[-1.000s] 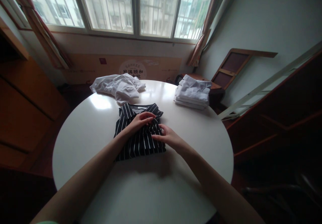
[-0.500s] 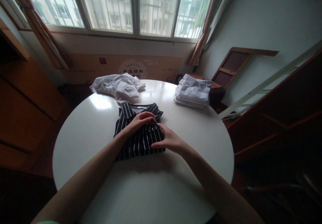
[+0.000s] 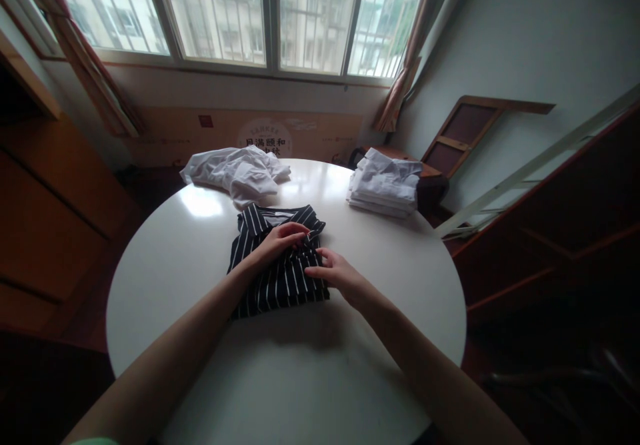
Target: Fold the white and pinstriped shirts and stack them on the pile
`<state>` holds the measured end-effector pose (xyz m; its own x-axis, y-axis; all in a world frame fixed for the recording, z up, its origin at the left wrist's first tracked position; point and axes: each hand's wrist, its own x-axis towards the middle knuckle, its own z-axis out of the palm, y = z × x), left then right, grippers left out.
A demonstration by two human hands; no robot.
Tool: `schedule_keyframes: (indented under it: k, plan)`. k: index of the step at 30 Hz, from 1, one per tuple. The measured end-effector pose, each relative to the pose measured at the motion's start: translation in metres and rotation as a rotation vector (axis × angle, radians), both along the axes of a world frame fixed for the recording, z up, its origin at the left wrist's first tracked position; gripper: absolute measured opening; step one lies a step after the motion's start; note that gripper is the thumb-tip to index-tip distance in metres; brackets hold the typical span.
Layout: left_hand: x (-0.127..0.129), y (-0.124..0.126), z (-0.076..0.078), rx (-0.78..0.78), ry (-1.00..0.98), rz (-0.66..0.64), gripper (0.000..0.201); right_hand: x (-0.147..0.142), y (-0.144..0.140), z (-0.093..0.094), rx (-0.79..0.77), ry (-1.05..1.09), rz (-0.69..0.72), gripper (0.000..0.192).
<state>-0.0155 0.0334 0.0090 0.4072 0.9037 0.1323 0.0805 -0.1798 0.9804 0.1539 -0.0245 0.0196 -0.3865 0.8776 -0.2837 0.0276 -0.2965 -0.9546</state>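
Two hands on one folded shirt, that's the whole deal. Black with thin white stripes, folded into a compact rectangle, striped shirt (image 3: pixel 277 265) sitting around the middle of the round white table (image 3: pixel 175 278), a bit toward the far edge. Left hand (image 3: pixel 280 242) lying flat across the upper part near the collar, fingers loosely curled and pressing down, not really gripping anything. Right hand (image 3: pixel 337 275) at the right edge of the fold, fingers half closed, tips touching the fabric; can't tell if actually pinching a layer or just resting there.

Handling-wise: soft, light, floppy woven cloth, zero stiffness beyond the collar. Probably slides easily on that glossy tabletop, and layers likely slip apart if lifted from one corner. Best bet looks like sliding flat palms under both short sides, or pinching through all the layers at the folded edges.

Elsewhere: crumpled white garment (image 3: pixel 235 172) lumped at the far left edge, all soft wrinkles. Neat stack of folded white shirts (image 3: pixel 384 185) at the far right edge, crisp squared-off sides. Smooth shiny tabletop catching window glare. Wooden cabinets either side, barred window (image 3: pixel 265 18) behind.
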Motion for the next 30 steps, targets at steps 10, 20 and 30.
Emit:
schedule_keyframes:
  k: [10,20,30]
  plan:
    - [0.005,-0.003,0.002,0.024,0.032,-0.021,0.025,0.0,-0.001,0.001,-0.025,-0.128,-0.043,0.034]
    - [0.002,-0.001,-0.001,0.084,0.093,-0.029,0.028,-0.006,-0.002,-0.001,0.004,0.13,-0.041,0.034]
    - [0.004,-0.001,-0.002,0.114,0.129,-0.041,0.028,-0.007,0.0,-0.007,-0.112,0.087,-0.083,0.036]
